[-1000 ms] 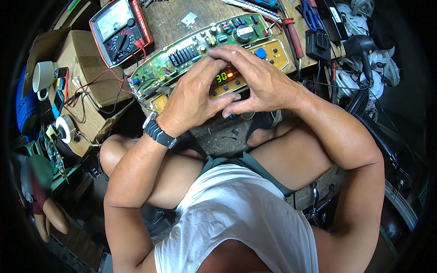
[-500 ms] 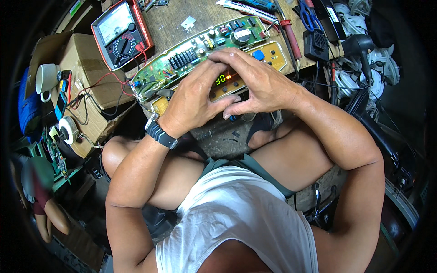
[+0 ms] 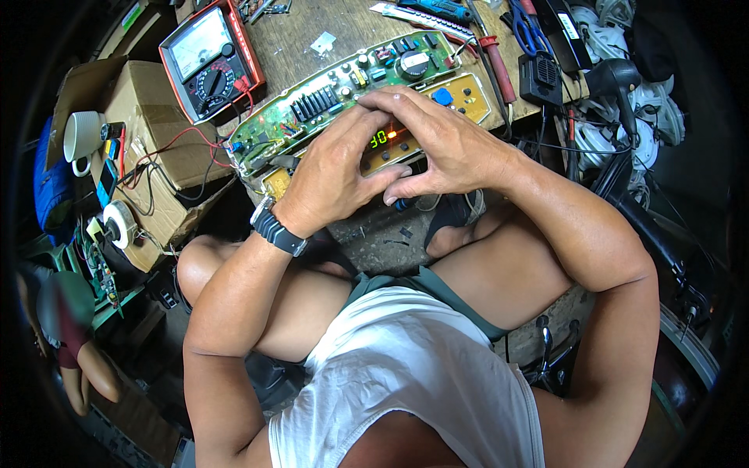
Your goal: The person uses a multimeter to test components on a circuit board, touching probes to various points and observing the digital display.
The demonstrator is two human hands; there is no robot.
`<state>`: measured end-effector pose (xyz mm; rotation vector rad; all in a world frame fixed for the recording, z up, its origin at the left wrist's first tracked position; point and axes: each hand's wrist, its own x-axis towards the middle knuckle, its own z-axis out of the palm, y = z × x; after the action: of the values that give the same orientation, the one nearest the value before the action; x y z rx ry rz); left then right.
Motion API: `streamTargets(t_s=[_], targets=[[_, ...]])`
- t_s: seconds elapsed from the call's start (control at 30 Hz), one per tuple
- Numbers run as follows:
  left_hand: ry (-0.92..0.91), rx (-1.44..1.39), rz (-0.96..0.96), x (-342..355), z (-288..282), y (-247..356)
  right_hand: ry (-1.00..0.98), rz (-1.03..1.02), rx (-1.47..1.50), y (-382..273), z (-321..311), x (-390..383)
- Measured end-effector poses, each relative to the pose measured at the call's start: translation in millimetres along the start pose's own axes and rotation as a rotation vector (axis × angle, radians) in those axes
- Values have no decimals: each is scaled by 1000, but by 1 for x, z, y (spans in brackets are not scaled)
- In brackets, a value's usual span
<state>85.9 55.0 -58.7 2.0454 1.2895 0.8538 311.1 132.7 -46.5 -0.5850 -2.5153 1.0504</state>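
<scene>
Both my hands arch over a lit digit display (image 3: pixel 378 140) and frame it from either side. My left hand (image 3: pixel 331 168), with a dark-strapped watch (image 3: pixel 278 228) on its wrist, has its fingers curved and its thumb spread away from them. From the other side my right hand (image 3: pixel 449 148) leans in with the same curve. Fingertips of the two hands meet above the display, and the thumbs come together below it. Neither hand holds anything. The display sits on a narrow yellow-brown board (image 3: pixel 476 97), partly hidden by my hands. Behind it lies a long green circuit board (image 3: pixel 331 78) full of components.
An analog multimeter (image 3: pixel 207 66) in a red case stands at the left of the wooden bench (image 3: pixel 289 47). Its leads run past a cardboard box (image 3: pixel 168 144). A utility knife (image 3: pixel 425 19), a red-handled probe (image 3: pixel 498 69) and blue scissors (image 3: pixel 530 31) lie at the right. Another person (image 3: pixel 74 327) is far left.
My hands keep the same pose around the display. The whole view has shifted very slightly, and nothing was picked up or put down.
</scene>
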Motion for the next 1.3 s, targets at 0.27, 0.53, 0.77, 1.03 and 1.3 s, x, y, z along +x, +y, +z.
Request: streamTargets(t_s=[0.27, 0.53, 0.77, 1.03, 1.3], targets=[[-2, 7, 8, 0, -1, 0, -5, -2, 5, 3, 1, 0], [-6, -6, -13, 0, 0, 1, -12, 2, -1, 3, 1, -1], [-1, 21, -7, -2, 0, -2, 1, -11, -12, 2, 0, 0], [-7, 10, -15, -1, 0, -2, 3, -17, -12, 4, 0, 0], [-7, 18, -18, -2, 0, -2, -3, -10, -1, 3, 0, 0]])
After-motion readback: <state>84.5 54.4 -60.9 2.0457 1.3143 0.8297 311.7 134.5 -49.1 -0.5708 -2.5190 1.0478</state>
